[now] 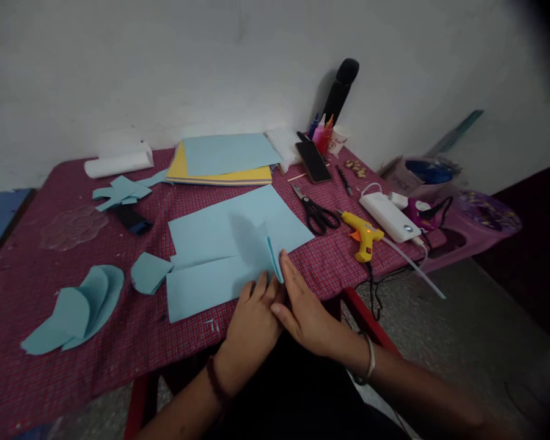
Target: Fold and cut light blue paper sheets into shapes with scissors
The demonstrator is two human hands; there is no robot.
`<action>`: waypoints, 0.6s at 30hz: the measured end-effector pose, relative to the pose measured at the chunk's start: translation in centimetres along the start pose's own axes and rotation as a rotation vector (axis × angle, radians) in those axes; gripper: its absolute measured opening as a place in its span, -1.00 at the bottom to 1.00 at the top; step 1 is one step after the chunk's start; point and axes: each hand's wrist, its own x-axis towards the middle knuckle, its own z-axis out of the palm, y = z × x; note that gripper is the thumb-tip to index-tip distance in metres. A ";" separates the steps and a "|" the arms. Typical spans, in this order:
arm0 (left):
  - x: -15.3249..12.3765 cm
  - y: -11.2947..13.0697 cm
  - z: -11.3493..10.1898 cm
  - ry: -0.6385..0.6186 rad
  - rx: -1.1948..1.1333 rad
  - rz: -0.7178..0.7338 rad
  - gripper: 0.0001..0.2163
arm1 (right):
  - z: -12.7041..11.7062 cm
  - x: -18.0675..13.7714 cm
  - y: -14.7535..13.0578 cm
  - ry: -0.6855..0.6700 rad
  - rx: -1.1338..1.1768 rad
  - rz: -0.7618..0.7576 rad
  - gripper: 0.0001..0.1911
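Both hands meet at the near edge of a table covered in red checked cloth [119, 342]. My left hand [252, 321] lies on the lower corner of a light blue paper sheet [211, 250], fingers pressed flat on it. My right hand [302, 308] rests beside it, fingers together, pinching a small upright fold of the blue paper [274, 256]. Rounded blue cut-outs [80, 308] lie to the left, with a small blue square [150, 272] between them and the sheet.
Black scissors [316, 211], a yellow glue gun [363, 232] and a white power bank [388, 215] sit to the right. Behind are stacked yellow and blue sheets [224, 160], a phone [313, 161], paint bottles [321, 131], blue scraps [121, 191] and a white roll [118, 162].
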 end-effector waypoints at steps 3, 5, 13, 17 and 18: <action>-0.1 0.1 0.1 0.007 -0.047 -0.011 -0.60 | 0.0 -0.3 0.1 -0.043 -0.071 -0.040 -0.17; -0.1 0.2 0.0 0.036 -0.107 -0.018 -0.66 | -0.2 -0.5 0.6 -0.052 -0.091 -0.059 -0.24; 0.8 -3.0 -3.0 0.041 -0.764 -0.302 -0.72 | -1.4 0.8 2.1 0.046 -0.198 -0.115 -0.52; 2.4 -5.3 -3.8 -0.088 -1.134 -0.573 -0.68 | -1.2 1.6 2.1 0.040 -0.264 -0.103 -0.54; 2.7 -5.7 -3.7 -0.118 -1.211 -0.617 -0.71 | -1.2 1.5 2.1 0.047 -0.264 -0.099 -0.54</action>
